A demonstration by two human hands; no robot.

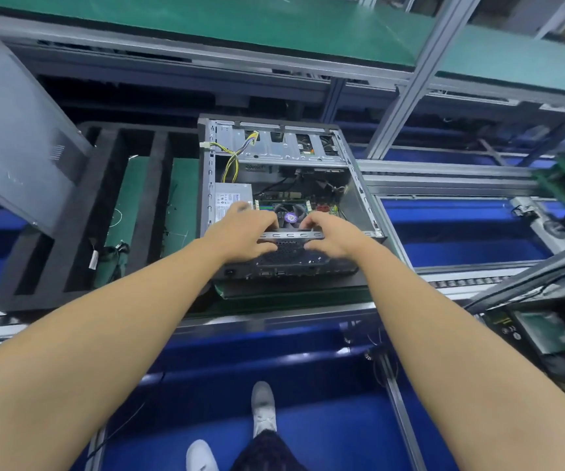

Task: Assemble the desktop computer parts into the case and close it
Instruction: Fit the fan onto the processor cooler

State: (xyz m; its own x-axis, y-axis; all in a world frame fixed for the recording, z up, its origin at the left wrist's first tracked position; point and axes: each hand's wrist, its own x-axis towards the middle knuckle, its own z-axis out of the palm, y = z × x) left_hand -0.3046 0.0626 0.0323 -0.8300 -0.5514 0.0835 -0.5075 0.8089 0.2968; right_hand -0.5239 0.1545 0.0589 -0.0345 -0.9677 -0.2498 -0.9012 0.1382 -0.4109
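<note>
An open desktop case (356,185) lies on its side on the conveyor line, its inside facing up. Inside I see a power supply (230,202), yellow and black cables (231,161), a motherboard with a CPU fan (291,215) and a drive cage (281,144) at the far end. My left hand (240,232) and my right hand (328,236) both grip the case's near rear edge (291,235), fingers curled over the metal lip and thumbs on the perforated rear panel. A grey side panel (16,137) leans tilted at the far left.
A black foam tray (80,215) with long slots sits left of the case, with loose cables (114,256) in it. An aluminium post (410,79) rises behind the case. Another unit (539,331) sits at the lower right. Blue floor and my shoes are below.
</note>
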